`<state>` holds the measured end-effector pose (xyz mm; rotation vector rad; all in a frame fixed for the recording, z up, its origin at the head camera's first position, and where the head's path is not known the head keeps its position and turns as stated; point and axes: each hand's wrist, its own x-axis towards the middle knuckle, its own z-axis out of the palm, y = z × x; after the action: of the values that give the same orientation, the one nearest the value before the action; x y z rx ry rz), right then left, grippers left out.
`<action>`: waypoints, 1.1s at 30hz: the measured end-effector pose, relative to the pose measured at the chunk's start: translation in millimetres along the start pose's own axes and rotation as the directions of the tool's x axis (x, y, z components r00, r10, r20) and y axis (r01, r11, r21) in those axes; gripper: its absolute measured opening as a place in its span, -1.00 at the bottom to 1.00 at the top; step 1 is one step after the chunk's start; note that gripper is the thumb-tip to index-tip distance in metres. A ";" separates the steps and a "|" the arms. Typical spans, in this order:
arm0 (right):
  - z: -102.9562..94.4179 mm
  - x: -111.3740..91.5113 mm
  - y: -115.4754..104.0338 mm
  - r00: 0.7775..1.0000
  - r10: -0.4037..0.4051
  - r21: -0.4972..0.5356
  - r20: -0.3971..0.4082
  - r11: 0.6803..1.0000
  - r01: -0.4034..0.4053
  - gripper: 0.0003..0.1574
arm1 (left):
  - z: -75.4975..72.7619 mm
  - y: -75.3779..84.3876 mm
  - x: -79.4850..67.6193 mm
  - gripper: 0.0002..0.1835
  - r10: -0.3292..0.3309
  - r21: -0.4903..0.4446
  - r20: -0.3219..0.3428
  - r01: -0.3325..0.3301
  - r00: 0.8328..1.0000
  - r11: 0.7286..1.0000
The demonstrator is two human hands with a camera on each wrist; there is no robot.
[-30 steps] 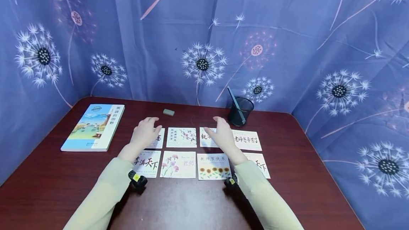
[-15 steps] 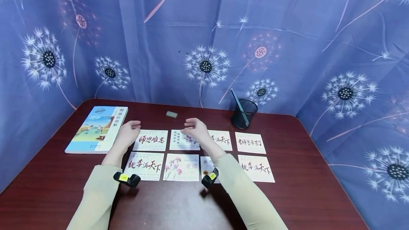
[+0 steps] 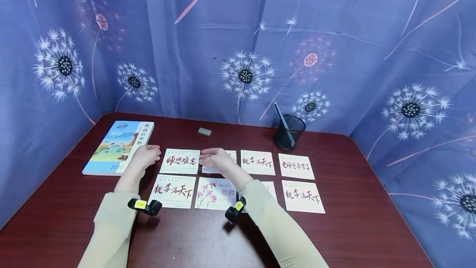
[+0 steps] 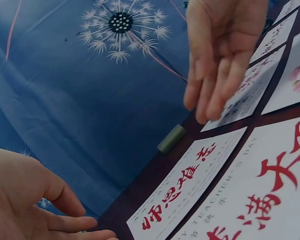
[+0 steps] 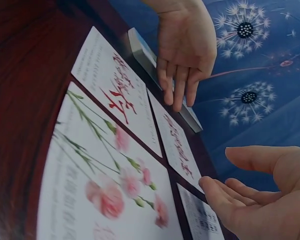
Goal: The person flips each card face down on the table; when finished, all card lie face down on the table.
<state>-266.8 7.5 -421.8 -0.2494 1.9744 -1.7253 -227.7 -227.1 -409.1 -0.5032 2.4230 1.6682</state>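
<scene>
Head view: the left hand (image 3: pixel 143 158) and right hand (image 3: pixel 219 161) stand apart, fingers extended, holding nothing, one at each side of the first card (image 3: pixel 181 161). This card lies flat at the left end of the back row, right of the book (image 3: pixel 113 146). Change: the right hand has travelled left from the third card (image 3: pixel 257 163) and now overlaps the second card (image 3: pixel 231 155), fingertips by the first card's right edge; contact cannot be confirmed. The left hand has cleared the first card and stands off its left edge. Judgement: both hands now appear directed at the first card. Relative to the earliest frame, the first and third cards are fully exposed; the two-row layout is unaltered.
</scene>
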 end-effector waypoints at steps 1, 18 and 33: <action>1.5 -0.1 0.5 1.000 0.003 -0.003 0.007 1.000 -0.003 -0.41 | -0.9 0.1 -0.4 -0.42 -0.007 -0.002 0.012 0.008 1.000 1.000; 12.4 -1.3 3.3 0.998 0.055 -0.024 0.042 0.998 -0.054 -0.42 | -4.8 -3.0 2.2 -0.45 -0.049 -0.009 0.025 0.049 0.998 0.999; 10.9 -0.8 4.0 0.997 0.059 -0.018 0.045 0.998 -0.058 -0.42 | -4.4 -7.0 2.6 -0.44 -0.044 -0.028 0.045 0.046 0.998 0.999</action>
<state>-260.1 -0.9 -426.2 -0.2320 1.9454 -1.6525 -227.3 -234.0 -414.4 -0.5151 2.3415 1.6808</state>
